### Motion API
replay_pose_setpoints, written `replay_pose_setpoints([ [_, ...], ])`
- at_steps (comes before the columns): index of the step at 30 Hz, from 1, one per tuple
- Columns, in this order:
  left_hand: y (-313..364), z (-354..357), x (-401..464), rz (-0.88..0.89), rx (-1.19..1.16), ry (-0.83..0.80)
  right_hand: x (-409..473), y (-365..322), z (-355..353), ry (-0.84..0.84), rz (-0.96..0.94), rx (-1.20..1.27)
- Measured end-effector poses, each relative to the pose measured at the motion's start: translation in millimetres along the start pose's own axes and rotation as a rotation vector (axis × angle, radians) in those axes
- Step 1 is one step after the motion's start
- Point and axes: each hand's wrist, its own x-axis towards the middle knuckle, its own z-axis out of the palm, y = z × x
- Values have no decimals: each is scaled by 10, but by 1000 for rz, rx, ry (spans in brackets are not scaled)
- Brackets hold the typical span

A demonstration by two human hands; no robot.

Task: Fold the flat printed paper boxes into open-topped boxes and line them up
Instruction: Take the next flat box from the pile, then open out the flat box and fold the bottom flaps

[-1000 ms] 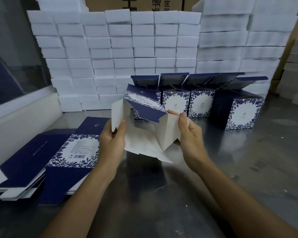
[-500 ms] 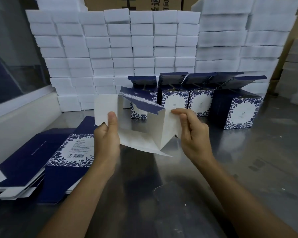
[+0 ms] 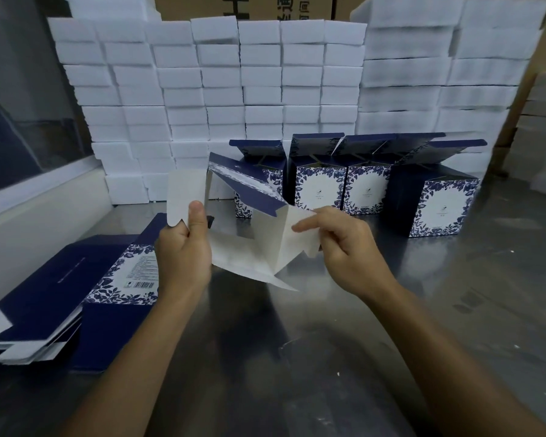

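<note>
A person works a half-opened paper box (image 3: 259, 244) in mid-air at the centre of the frame, above a steel table (image 3: 391, 310), its white inner side turned toward the camera. The left hand (image 3: 183, 250) grasps the box's left wall, thumb pressed on a white flap. The right hand (image 3: 344, 247) pinches the right-hand flap between thumb and curled fingers. The step in hand appears to be closing the bottom: the sleeve is squared open, but its flaps hang loose. The next move likely calls for tucking those flaps inward until they lock, then standing the box upright. Finished boxes (image 3: 360, 184) stand in a row just behind, right of centre, lids raised. A stack of flat blanks (image 3: 76, 288) waits at lower left. White foam blocks (image 3: 234, 89) wall the upper frame.
</note>
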Motion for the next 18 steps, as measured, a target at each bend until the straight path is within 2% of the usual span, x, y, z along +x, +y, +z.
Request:
replay_pose_setpoints([
  [4,-12,-9,37,-60,-74,45,8,27,16,-8,33,4],
  [11,10,17,8,-72,-130,29,-71,60,94,-279,71,-189],
  [15,28,20,0,-95,-177,-16,-94,84,157,-219,99,-91],
  [18,42,81,-55,-124,-243,-54,-89,36,216,-36,151,-39],
])
